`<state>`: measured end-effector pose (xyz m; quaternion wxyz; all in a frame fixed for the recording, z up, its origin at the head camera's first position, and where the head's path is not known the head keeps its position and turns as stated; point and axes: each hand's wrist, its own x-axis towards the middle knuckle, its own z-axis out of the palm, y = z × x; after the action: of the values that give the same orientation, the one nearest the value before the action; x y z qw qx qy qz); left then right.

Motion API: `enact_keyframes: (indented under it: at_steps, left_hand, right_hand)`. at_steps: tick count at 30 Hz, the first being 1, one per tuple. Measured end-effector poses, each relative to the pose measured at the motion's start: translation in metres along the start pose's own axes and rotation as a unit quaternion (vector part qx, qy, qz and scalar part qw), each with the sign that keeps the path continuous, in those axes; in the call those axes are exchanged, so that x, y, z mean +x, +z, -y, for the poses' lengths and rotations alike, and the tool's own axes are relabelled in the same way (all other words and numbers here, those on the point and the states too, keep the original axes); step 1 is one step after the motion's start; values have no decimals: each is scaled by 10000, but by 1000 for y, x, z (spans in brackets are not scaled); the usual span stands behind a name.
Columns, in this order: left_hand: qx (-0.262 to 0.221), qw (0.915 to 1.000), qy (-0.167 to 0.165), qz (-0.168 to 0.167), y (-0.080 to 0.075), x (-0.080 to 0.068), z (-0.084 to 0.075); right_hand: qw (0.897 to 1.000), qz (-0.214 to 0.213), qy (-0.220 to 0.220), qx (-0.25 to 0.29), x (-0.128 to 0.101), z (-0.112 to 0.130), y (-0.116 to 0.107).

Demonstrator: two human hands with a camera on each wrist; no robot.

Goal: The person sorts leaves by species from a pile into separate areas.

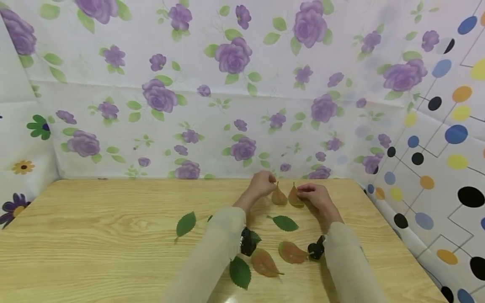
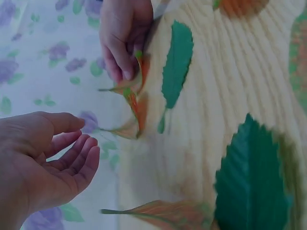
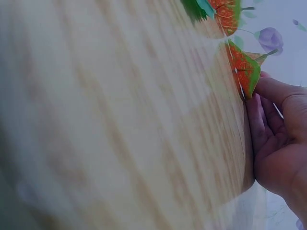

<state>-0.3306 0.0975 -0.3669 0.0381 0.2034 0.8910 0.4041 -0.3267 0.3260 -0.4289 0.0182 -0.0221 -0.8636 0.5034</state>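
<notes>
From the head view I see both forearms in beige sleeves reaching to the far edge of the wooden table. The left hand hovers by a brown leaf; its fingers are too small here to read. The right hand covers part of a second brown leaf just beside the first. Nearer me lie 2 more brownish leaves and several green ones, 1 partly hidden under the left sleeve. Floral sheeting backs the table, and a dotted sheet hangs at the right.

From the left wrist view, the left hand is empty, fingers loosely extended, near the first brown leaf without touching it. The right hand's fingertips pinch the second leaf, which stands on edge. The picture is blurred.

From the right wrist view, most of the frame is smeared wood grain. The right hand holds its leaf at the fingertips.
</notes>
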Motion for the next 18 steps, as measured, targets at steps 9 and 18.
enact_keyframes:
  at_steps: [9,18]
  left_hand:
    - [-373,9940,662,782,-17,-33,-21]
    - [56,9643,1858,1887,-22,-89,-8]
  right_hand:
    - [10000,-49,-38,-78,1,-1,2]
    - [10000,-30,-66,-60,-2,1,2]
